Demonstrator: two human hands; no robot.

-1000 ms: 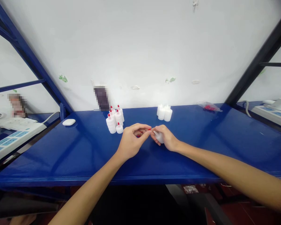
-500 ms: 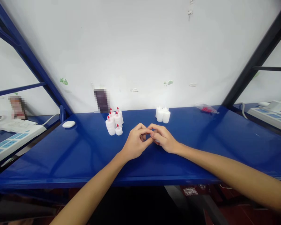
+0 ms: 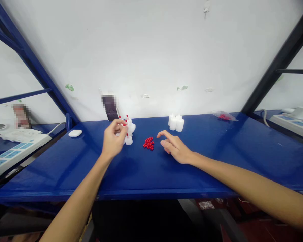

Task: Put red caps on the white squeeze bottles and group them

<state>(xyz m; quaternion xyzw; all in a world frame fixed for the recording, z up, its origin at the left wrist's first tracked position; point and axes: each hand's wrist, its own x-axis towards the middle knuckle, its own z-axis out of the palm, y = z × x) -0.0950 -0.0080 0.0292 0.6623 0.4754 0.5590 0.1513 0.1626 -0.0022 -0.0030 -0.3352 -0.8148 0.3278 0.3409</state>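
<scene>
bottle (image 3: 132,127) is now left of centre, pinched in left fingers (image 3: 113,125). right fingers (image 3: 167,134) are loosely spread; mid-frame red caps (image 3: 148,143) lie uncovered.

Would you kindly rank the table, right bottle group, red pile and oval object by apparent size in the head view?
1. Table
2. Right bottle group
3. Red pile and oval object: too alike to rank

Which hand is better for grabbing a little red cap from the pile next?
Probably the right hand: it looks empty and partly open, close to the red caps. The left hand is farther from them, by the red-topped bottles, and seems busy holding a tilted bottle.
</scene>
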